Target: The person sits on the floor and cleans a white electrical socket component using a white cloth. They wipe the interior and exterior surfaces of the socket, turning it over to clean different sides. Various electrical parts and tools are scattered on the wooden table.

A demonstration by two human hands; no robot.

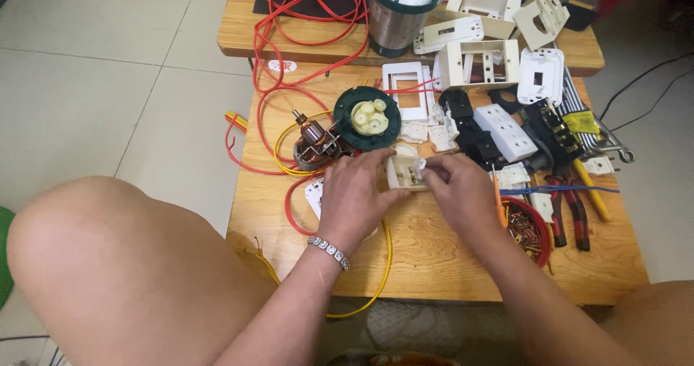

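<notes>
Low wooden bench [434,265], crowded along the far and right side, seen from above between two bare knees. Red wire [303,19] looped in a big tangle over the far left, a steel-sided tub [394,19] with white stuffing beside it. Cream switch boxes [477,62] and white faceplates [405,87] clustered at the far right, a white socket block [504,131] lying tilted on black parts. Green round housing [367,117] with cream gears near the middle, a copper-wound motor [316,143] just left of it. Red-handled pliers [571,207] and a red bowl of small screws [528,228] at the right edge.

Both hands together at the centre on a small cream switch part [405,172]: left hand [354,192] clasping its near-left side, bracelet at the wrist; right hand [455,189] pinching a small white piece [421,165] at its top. Whether the piece is seated, impossible to tell.

Judged best done with the part pressed flat to the bench, the white piece held square and eased, not forced, loose wires kept out from under.

One round red-and-white sticker [280,66] on the bench's far left corner; a yellow tag [582,122] on the black part at right.
</notes>
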